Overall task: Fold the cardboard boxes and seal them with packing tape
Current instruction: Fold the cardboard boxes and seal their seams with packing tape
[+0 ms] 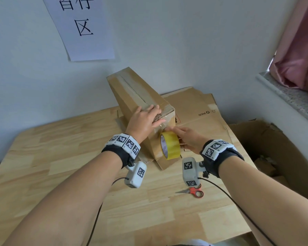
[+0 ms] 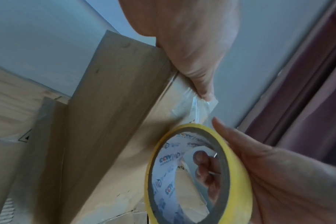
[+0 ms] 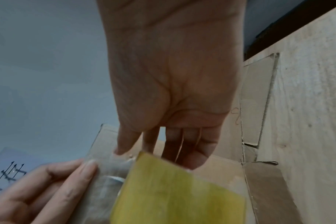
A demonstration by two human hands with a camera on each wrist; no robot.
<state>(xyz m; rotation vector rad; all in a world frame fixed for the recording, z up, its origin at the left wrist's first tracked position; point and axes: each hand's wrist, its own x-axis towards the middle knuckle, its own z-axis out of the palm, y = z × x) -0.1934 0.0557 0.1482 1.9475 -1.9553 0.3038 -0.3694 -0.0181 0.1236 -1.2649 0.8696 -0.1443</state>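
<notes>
A long brown cardboard box (image 1: pixel 132 89) stands on the wooden table (image 1: pixel 60 166), its taped seam facing up. My left hand (image 1: pixel 146 119) lies flat on the box's near end, straight fingers pressing clear tape (image 2: pixel 193 109) onto the corner. My right hand (image 1: pixel 187 137) grips a yellow tape roll (image 1: pixel 170 148) against the box's near face, with fingers through the core (image 2: pixel 207 169). In the right wrist view the roll (image 3: pixel 178 191) sits just below my palm (image 3: pixel 174 91), and the left hand's fingers (image 3: pixel 67 181) press the tape beside it.
Flattened cardboard sheets (image 1: pixel 199 110) lie behind and right of the box. Red-handled scissors (image 1: pixel 194 191) rest on the table near my right wrist. A large open carton (image 1: pixel 274 153) stands off the table's right edge. A paper sign (image 1: pixel 80 27) hangs on the wall.
</notes>
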